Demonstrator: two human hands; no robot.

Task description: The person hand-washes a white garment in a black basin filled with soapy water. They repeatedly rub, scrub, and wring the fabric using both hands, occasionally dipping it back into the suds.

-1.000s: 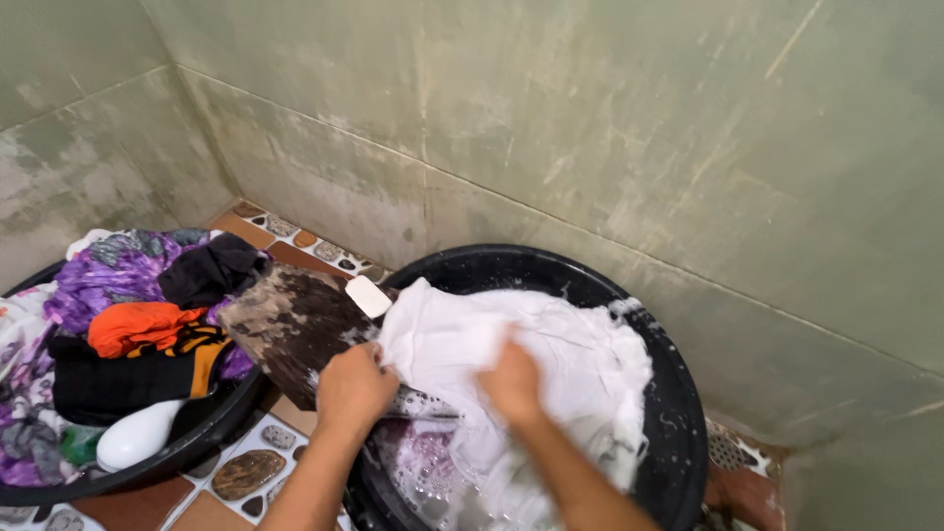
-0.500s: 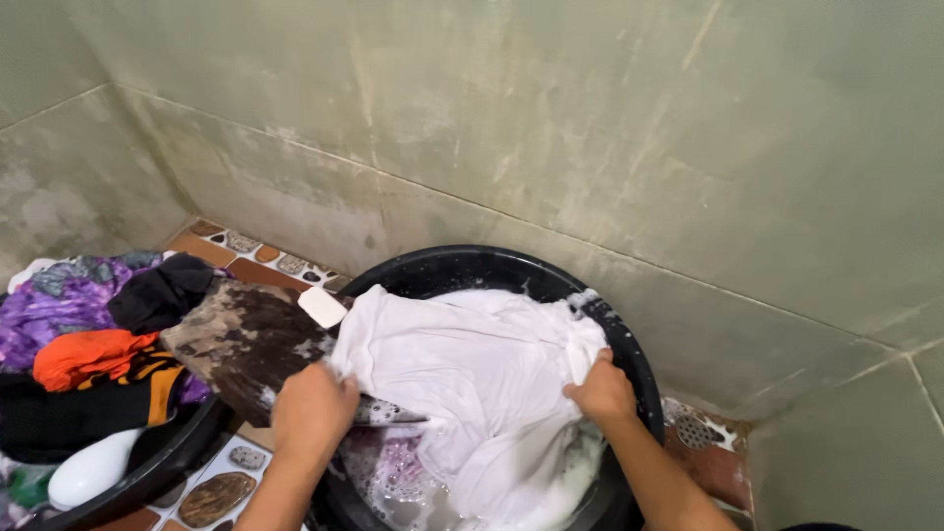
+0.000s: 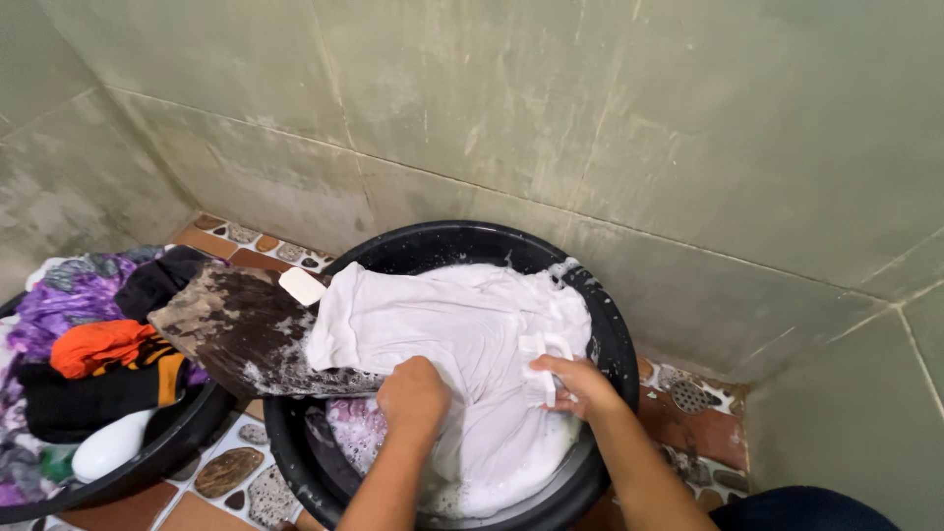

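Over black basin (image 3: 610, 334) | left hand (image 3: 413, 395) fisted, pressing white garment (image 3: 442, 329) | right hand (image 3: 580, 383) gripping its fold beside it

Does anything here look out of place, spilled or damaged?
Nothing is spilled. The wooden board looks worn and blotchy, and it lies tilted across the rims of the two black basins, with a soap bar perched near its upper edge. The left hand presses the white garment; the right hand holds a white brush.
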